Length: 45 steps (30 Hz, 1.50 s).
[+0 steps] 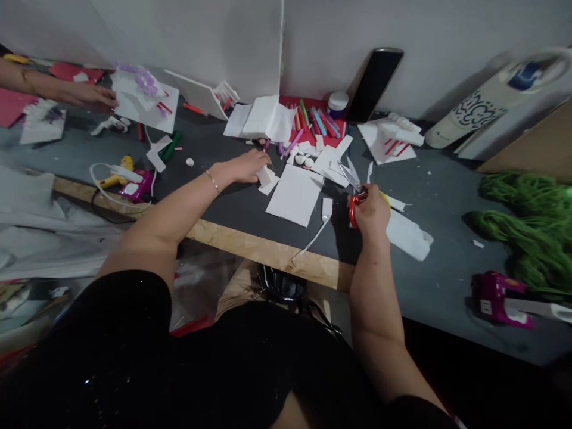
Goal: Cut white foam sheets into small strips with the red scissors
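My left hand (251, 165) is over the dark table, its fingers curled down beside small white paper pieces (267, 179); whether it pinches one cannot be made out. In my right hand (373, 210) are scissors (354, 179) with red handles, their blades pointing up and left toward white paper strips (333, 162). Between my hands lies a flat white square board (295, 194). To its right is a small white piece with a thin strip (326, 210). A larger white sheet (408, 235) rests right of my right hand.
Colored markers (313, 121), a white jar (338, 102), a leaning black phone (375, 83) and a bottle (478, 107) stand behind. Green yarn (527, 226) and a purple glue gun (500, 300) are right. Another person's hand (92, 96) touches white card (156, 106) at left.
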Available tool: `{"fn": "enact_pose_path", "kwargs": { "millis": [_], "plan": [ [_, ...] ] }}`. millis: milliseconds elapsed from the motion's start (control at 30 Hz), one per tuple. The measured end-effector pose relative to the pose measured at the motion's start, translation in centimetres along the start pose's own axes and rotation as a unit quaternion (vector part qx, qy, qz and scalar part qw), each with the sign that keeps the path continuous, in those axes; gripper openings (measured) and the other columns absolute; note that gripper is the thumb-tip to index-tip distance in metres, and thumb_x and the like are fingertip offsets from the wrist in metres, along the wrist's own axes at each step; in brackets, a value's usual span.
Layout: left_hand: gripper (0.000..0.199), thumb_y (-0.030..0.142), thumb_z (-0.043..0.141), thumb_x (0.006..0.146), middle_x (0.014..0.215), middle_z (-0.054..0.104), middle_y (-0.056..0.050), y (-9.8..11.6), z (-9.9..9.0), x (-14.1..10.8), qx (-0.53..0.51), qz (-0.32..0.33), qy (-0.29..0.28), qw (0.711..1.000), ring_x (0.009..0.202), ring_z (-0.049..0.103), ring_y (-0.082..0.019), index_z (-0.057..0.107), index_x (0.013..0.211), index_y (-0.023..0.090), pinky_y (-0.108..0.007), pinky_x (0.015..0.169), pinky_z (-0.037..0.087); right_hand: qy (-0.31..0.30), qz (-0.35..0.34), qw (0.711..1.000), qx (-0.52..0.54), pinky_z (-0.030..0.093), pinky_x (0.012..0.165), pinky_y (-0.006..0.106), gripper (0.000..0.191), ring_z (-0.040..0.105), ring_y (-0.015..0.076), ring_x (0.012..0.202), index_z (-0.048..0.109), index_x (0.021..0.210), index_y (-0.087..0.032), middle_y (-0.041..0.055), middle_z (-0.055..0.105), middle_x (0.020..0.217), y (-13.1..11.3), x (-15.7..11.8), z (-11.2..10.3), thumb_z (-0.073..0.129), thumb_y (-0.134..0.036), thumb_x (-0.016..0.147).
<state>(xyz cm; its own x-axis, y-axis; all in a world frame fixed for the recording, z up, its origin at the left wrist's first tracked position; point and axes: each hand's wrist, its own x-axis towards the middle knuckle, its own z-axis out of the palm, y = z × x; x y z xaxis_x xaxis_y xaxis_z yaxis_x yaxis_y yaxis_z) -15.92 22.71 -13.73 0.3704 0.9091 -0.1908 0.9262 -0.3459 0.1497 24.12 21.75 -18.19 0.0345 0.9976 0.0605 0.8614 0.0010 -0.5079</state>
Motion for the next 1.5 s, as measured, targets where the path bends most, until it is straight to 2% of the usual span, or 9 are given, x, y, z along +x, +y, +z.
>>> {"fn": "enact_pose_path", "kwargs": {
  "millis": [100, 167, 433, 700, 867, 1000, 1100, 1367, 1500],
  "plan": [
    [0.059, 0.014, 0.059, 0.084, 0.147, 0.069, -0.019, 0.2, 0.3, 0.9, 0.056, 0.043, -0.063, 0.996, 0.138, 0.058, -0.037, 0.067, 0.142, 0.016, -0.046, 0.124, 0.041, 0.009, -0.009, 1.0, 0.0, 0.055, 0.085, 0.04, 0.035, 0.075, 0.0304, 0.103, 0.065, 0.122, -0.024, 0.0088, 0.079, 0.103, 0.1, 0.0, 0.1, 0.068, -0.031, 0.088],
    [0.052, 0.016, 0.057, 0.088, 0.141, 0.07, -0.019, -0.1, 0.3, 0.6, 0.055, 0.039, -0.059, 0.996, 0.138, 0.058, -0.037, 0.069, 0.138, 0.017, -0.047, 0.124, 0.041, 0.021, -0.018, 1.0, 0.008, 0.055, 0.084, 0.04, 0.033, 0.075, 0.0305, 0.102, 0.065, 0.12, -0.025, 0.008, 0.079, 0.102, 0.3, 0.0, 0.2, 0.069, -0.031, 0.088],
    [0.057, 0.027, 0.065, 0.086, 0.137, 0.066, -0.025, -2.7, -1.0, -2.3, 0.06, -0.096, -0.033, 0.993, 0.137, 0.06, -0.043, 0.065, 0.138, 0.005, -0.051, 0.122, 0.045, 0.009, -0.011, 1.0, 0.003, 0.053, 0.085, 0.04, 0.034, 0.075, 0.0306, 0.101, 0.065, 0.121, -0.024, 0.0087, 0.08, 0.101, 0.0, 0.0, 0.0, 0.07, -0.029, 0.088],
    [0.049, 0.026, 0.061, 0.094, 0.133, 0.073, -0.027, 1.0, -0.2, -1.8, 0.061, -0.122, -0.056, 0.989, 0.125, 0.071, -0.039, 0.067, 0.138, 0.005, -0.044, 0.104, 0.056, 0.008, -0.01, 1.0, 0.015, 0.054, 0.082, 0.04, 0.031, 0.075, 0.0309, 0.098, 0.066, 0.116, -0.025, 0.0081, 0.079, 0.098, -0.5, -0.1, -0.3, 0.069, -0.031, 0.085],
    [0.031, 0.03, 0.062, 0.098, 0.1, 0.08, -0.016, 2.9, -1.1, -1.4, -0.062, -0.131, -0.035, 0.989, 0.095, 0.077, -0.031, 0.076, 0.117, 0.011, -0.038, 0.085, 0.057, 0.011, -0.028, 0.999, 0.018, 0.054, 0.084, 0.04, 0.035, 0.075, 0.0307, 0.101, 0.066, 0.12, -0.024, 0.0092, 0.08, 0.101, 0.2, 0.0, 0.1, 0.069, -0.032, 0.087],
    [0.048, 0.032, 0.072, 0.094, 0.125, 0.077, -0.024, 6.6, -0.5, -0.8, -0.042, -0.17, -0.037, 0.984, 0.125, 0.072, -0.039, 0.072, 0.134, 0.005, -0.042, 0.104, 0.056, 0.016, -0.033, 0.999, 0.026, 0.054, 0.085, 0.042, 0.037, 0.074, 0.031, 0.099, 0.066, 0.122, -0.023, 0.0098, 0.08, 0.101, 0.5, 0.1, 0.6, 0.069, -0.033, 0.087],
    [0.059, 0.024, 0.067, 0.095, 0.141, 0.069, -0.03, 8.1, -0.1, -0.8, -0.022, -0.195, -0.046, 0.979, 0.137, 0.066, -0.041, 0.061, 0.149, -0.002, -0.044, 0.113, 0.053, 0.009, -0.032, 0.999, 0.031, 0.053, 0.086, 0.042, 0.036, 0.074, 0.0302, 0.1, 0.066, 0.124, -0.023, 0.011, 0.08, 0.104, 0.5, 0.1, 0.7, 0.067, -0.032, 0.09],
    [0.071, 0.03, 0.072, 0.098, 0.158, 0.059, -0.028, 4.1, -1.9, -3.9, 0.002, -0.278, -0.084, 0.957, 0.149, 0.057, -0.042, 0.051, 0.161, 0.005, -0.044, 0.119, 0.049, 0.041, -0.025, 0.997, 0.057, 0.052, 0.082, 0.042, 0.035, 0.072, 0.0291, 0.094, 0.067, 0.118, -0.024, 0.0089, 0.079, 0.098, 0.9, 0.3, 0.7, 0.069, -0.031, 0.084],
    [0.09, 0.047, 0.079, 0.097, 0.169, 0.051, -0.025, 4.3, -2.1, -4.7, -0.013, -0.26, -0.058, 0.964, 0.156, 0.049, -0.046, 0.04, 0.174, 0.021, -0.055, 0.124, 0.044, 0.073, -0.011, 0.993, 0.093, 0.052, 0.079, 0.039, 0.034, 0.07, 0.0258, 0.087, 0.066, 0.116, -0.026, 0.0057, 0.078, 0.093, 1.3, 0.5, 0.5, 0.069, -0.034, 0.083]
  ]
}}
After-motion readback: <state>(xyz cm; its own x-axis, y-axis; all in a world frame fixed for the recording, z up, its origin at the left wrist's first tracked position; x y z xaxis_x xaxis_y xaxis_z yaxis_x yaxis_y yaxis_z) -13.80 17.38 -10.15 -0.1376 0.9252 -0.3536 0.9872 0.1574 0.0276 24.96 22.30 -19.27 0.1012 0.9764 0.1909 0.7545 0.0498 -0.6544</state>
